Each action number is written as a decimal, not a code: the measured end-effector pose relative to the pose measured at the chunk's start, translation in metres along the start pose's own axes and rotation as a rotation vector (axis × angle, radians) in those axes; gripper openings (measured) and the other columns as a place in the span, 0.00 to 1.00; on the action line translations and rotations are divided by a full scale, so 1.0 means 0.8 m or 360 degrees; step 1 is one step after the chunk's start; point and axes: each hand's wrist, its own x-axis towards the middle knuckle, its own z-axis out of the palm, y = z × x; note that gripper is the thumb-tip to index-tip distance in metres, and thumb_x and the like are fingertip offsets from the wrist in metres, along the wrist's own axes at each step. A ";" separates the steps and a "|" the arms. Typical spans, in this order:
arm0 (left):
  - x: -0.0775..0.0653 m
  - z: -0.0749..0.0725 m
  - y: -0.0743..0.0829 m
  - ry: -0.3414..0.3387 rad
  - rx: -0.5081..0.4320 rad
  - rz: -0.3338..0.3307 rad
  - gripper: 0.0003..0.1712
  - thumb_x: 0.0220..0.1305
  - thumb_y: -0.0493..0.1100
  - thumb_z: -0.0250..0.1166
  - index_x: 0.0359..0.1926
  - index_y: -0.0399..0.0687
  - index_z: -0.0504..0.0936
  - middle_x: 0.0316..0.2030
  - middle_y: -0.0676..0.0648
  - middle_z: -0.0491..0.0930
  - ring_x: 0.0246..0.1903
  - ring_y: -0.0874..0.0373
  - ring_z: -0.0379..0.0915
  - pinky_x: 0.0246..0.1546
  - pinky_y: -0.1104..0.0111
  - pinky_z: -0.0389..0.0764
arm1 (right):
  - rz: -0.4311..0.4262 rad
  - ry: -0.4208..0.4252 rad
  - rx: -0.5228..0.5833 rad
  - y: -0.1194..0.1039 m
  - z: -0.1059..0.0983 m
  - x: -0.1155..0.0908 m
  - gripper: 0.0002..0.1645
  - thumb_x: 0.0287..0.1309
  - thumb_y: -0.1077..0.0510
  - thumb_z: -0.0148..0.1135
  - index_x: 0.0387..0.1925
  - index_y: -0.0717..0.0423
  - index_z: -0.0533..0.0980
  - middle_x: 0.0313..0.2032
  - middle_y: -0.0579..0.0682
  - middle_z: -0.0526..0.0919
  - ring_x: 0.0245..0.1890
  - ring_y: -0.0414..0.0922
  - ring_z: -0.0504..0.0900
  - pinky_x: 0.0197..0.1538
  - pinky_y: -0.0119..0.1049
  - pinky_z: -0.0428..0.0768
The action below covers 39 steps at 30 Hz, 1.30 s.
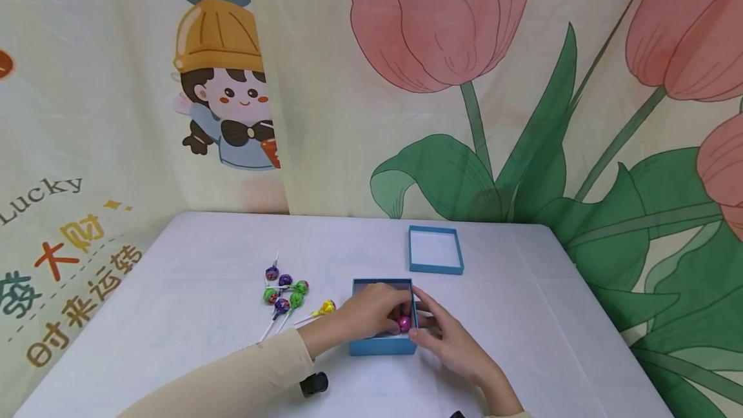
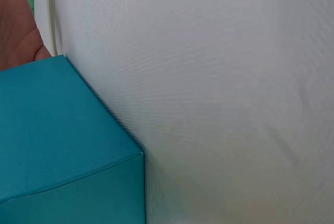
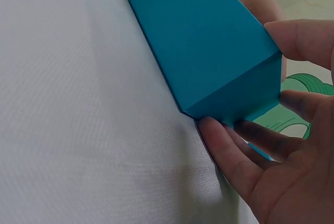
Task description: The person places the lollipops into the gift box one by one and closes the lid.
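Note:
A blue box [image 1: 381,347] stands without its lid on the white table. My left hand [image 1: 374,311] reaches over its left wall, fingers bent down inside around a pink-wrapped lollipop [image 1: 404,324] near the right wall. Much of the box's inside is hidden by this hand. Against the right side of the box rests my right hand [image 1: 449,337]; in the right wrist view its spread, mostly straight fingers [image 3: 229,151] touch the end wall, with one digit at the top corner. In the left wrist view, part of the left hand [image 2: 21,31] shows behind the box [image 2: 68,125].
The blue-rimmed lid [image 1: 436,269] lies inside up behind the box. Several lollipops in purple and green wrappers [image 1: 282,306] lie in a cluster at left, with a yellow lollipop [image 1: 327,306] nearer the left forearm. A patterned curtain [image 1: 325,115] hangs behind the table.

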 end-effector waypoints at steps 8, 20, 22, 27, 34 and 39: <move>0.000 0.000 0.000 0.0003 -0.0036 0.0001 0.11 0.62 0.35 0.79 0.41 0.49 0.85 0.31 0.55 0.83 0.31 0.67 0.75 0.35 0.79 0.79 | 0.0005 -0.0007 0.0018 0.001 0.000 0.000 0.46 0.73 0.43 0.65 0.84 0.34 0.54 0.76 0.59 0.68 0.68 0.57 0.77 0.68 0.61 0.76; -0.006 -0.025 -0.003 0.0042 0.0009 0.0028 0.10 0.62 0.36 0.79 0.43 0.48 0.88 0.35 0.53 0.87 0.33 0.62 0.79 0.36 0.76 0.79 | 0.0014 -0.0005 0.0001 0.003 0.000 0.002 0.46 0.72 0.41 0.66 0.84 0.31 0.55 0.75 0.59 0.69 0.68 0.58 0.77 0.68 0.61 0.76; -0.008 -0.035 -0.005 0.0052 0.0023 -0.0003 0.11 0.62 0.36 0.79 0.44 0.48 0.88 0.36 0.52 0.88 0.34 0.61 0.79 0.38 0.76 0.80 | 0.0021 0.0002 -0.0007 0.003 0.000 0.002 0.47 0.71 0.41 0.66 0.84 0.30 0.55 0.75 0.59 0.69 0.68 0.58 0.77 0.68 0.61 0.76; -0.017 -0.067 -0.012 0.0118 0.0052 -0.0035 0.12 0.63 0.37 0.79 0.46 0.49 0.87 0.41 0.51 0.89 0.37 0.59 0.81 0.42 0.73 0.83 | 0.0041 0.0037 -0.0051 0.002 0.002 0.001 0.48 0.70 0.39 0.67 0.84 0.32 0.55 0.75 0.60 0.69 0.68 0.59 0.77 0.69 0.62 0.76; -0.035 -0.118 -0.042 0.0231 0.0151 -0.0123 0.14 0.65 0.42 0.78 0.49 0.55 0.86 0.42 0.56 0.88 0.42 0.60 0.83 0.45 0.68 0.86 | 0.0043 0.0053 -0.0072 0.000 0.002 0.000 0.49 0.70 0.39 0.67 0.84 0.34 0.56 0.75 0.60 0.69 0.68 0.59 0.77 0.69 0.63 0.74; -0.054 -0.143 -0.082 0.0263 0.0179 -0.0247 0.16 0.66 0.44 0.77 0.53 0.54 0.86 0.45 0.55 0.88 0.47 0.54 0.85 0.50 0.60 0.87 | 0.0028 0.0049 -0.0072 0.000 0.002 0.000 0.48 0.70 0.39 0.67 0.84 0.34 0.56 0.75 0.60 0.69 0.67 0.58 0.77 0.69 0.62 0.75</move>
